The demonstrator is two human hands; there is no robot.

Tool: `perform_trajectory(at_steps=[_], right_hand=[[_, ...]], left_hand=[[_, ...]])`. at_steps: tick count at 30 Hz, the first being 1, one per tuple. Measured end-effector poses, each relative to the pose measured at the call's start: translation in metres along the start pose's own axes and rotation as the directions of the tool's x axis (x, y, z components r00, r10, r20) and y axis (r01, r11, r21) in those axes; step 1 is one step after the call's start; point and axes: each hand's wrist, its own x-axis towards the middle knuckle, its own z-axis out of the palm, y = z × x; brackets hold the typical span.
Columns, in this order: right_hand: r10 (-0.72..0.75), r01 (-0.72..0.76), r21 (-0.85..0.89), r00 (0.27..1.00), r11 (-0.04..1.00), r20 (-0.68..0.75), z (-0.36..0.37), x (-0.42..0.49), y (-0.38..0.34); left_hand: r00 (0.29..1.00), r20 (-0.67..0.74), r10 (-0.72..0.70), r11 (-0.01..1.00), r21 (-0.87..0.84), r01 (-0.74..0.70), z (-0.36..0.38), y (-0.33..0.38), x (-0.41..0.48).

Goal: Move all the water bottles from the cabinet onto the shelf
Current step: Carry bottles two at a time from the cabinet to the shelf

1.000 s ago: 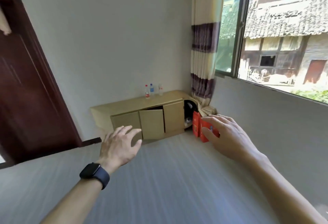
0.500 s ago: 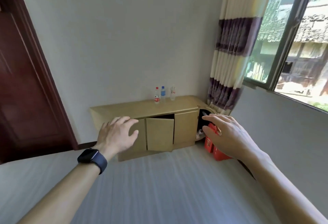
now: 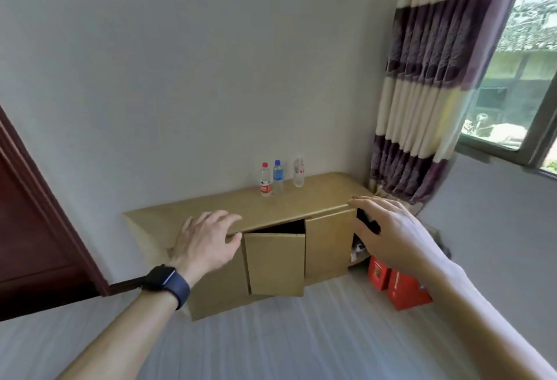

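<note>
White walls and a pale floor frame our view, with a dark door (image 3: 27, 238) at the far left. Our left hand (image 3: 208, 241), watch (image 3: 165, 281) on its wrist, hangs spread wide and empty before the cabinet (image 3: 328, 247), short of it, likely raised for balance as we approach. Next, the middle cabinet door (image 3: 275, 263) stands ajar, its inside too dark to read. On top, near the wall, three bottles (image 3: 278, 178) stand upright in a close row, where we can take them without opening anything. Our right hand (image 3: 388, 235) is open too, fingers loosely splayed, holding nothing, in front of the cabinet's right end. Below it red boxes (image 3: 401, 286) sit on the floor. A striped curtain (image 3: 431, 93) hangs beside the window. We see no shelf.
</note>
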Motion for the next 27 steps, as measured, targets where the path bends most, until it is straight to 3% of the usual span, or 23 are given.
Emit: perform_trajectory(at_steps=[4, 11, 18, 27], right_hand=[[-0.005, 0.003, 0.03, 0.996, 1.0, 0.086, 0.035, 0.1, 0.034], [-0.049, 0.044, 0.047, 0.992, 0.998, 0.116, 0.092, 0.255, 0.082], [0.01, -0.022, 0.063, 0.981, 0.998, 0.194, 0.185, 0.374, 0.131], [0.116, -0.142, 0.056, 0.938, 0.988, 0.325, 0.287, 0.499, 0.175]], left_hand=[[0.998, 0.046, -0.051, 0.999, 0.002, 0.051, 0.032, -0.006, 0.099], [0.997, 0.032, -0.071, 0.996, -0.046, 0.073, 0.072, -0.023, 0.245], [0.994, 0.09, -0.064, 0.991, -0.109, 0.074, 0.166, -0.05, 0.395], [0.94, 0.338, -0.038, 0.988, -0.126, 0.085, 0.279, -0.071, 0.544]])
